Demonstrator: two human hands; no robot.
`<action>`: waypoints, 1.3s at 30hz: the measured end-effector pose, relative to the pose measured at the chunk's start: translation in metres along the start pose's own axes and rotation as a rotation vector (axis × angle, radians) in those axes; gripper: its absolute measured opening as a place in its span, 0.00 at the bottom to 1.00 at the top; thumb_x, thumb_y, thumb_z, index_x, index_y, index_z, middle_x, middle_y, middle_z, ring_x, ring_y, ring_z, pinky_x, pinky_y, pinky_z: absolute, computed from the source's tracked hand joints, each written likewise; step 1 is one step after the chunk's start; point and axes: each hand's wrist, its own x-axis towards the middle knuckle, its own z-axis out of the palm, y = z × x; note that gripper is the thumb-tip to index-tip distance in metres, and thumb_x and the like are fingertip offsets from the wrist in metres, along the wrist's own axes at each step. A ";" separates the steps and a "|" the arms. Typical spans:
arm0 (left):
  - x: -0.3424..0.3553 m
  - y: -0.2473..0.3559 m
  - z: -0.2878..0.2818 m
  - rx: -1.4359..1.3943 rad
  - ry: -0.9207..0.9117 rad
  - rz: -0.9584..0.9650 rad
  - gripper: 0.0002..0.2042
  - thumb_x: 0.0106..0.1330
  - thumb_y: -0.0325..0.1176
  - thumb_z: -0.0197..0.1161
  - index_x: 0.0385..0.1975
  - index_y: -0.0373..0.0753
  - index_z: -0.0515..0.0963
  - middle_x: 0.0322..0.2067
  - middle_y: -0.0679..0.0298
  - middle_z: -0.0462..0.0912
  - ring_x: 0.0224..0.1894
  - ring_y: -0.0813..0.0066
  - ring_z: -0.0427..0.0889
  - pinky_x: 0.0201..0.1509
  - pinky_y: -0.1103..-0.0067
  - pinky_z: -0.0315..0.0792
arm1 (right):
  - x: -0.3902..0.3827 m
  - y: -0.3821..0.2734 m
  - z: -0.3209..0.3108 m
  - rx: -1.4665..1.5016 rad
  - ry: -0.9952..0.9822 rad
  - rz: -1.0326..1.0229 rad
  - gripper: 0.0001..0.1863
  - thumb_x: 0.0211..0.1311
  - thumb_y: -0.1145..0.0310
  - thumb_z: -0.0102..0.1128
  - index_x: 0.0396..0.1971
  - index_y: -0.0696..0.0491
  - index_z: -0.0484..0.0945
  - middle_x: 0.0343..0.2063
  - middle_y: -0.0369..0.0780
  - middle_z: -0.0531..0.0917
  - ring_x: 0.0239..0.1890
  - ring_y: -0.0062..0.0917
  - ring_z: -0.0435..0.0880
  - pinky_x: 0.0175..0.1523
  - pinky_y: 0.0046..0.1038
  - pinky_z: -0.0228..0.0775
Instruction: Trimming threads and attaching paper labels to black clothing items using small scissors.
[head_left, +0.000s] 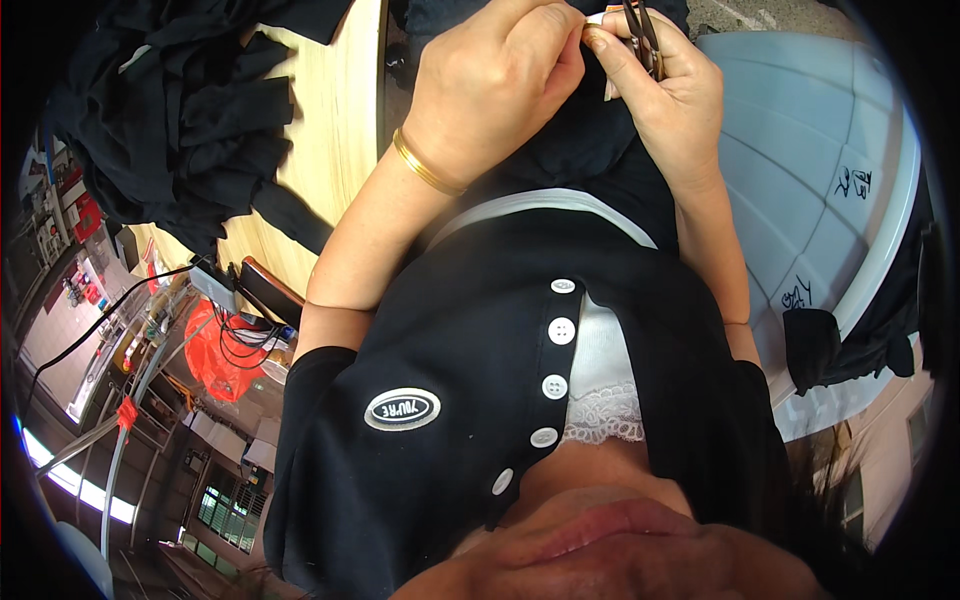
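My left hand [495, 85], with a gold bangle at the wrist, is closed in a pinch. Its fingertips meet those of my right hand [672, 105] at the top edge of the view. What the left fingers pinch is too small and hidden to make out. Tucked in my right hand is a small pair of dark scissors [645, 42], its far end cut off by the frame. A little white piece [597, 18] shows between the two hands. Dark fabric [585, 135] lies across my lap below them.
To the left, a heap of black cloth pieces [185, 130] covers part of a pale wooden table [335, 130]. On the right stands a large light-blue plastic tub [790, 130], with black cloth [850, 350] over its rim. A red plastic bag [222, 350] and cables lie beyond the table.
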 end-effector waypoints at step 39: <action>0.022 0.025 -0.029 0.065 -0.357 -0.281 0.08 0.54 0.17 0.64 0.34 0.32 0.78 0.32 0.57 0.80 0.30 0.61 0.82 0.33 0.75 0.78 | -0.004 0.020 0.000 0.273 0.011 0.255 0.09 0.66 0.71 0.62 0.42 0.58 0.84 0.17 0.32 0.78 0.17 0.08 0.68 0.21 0.12 0.48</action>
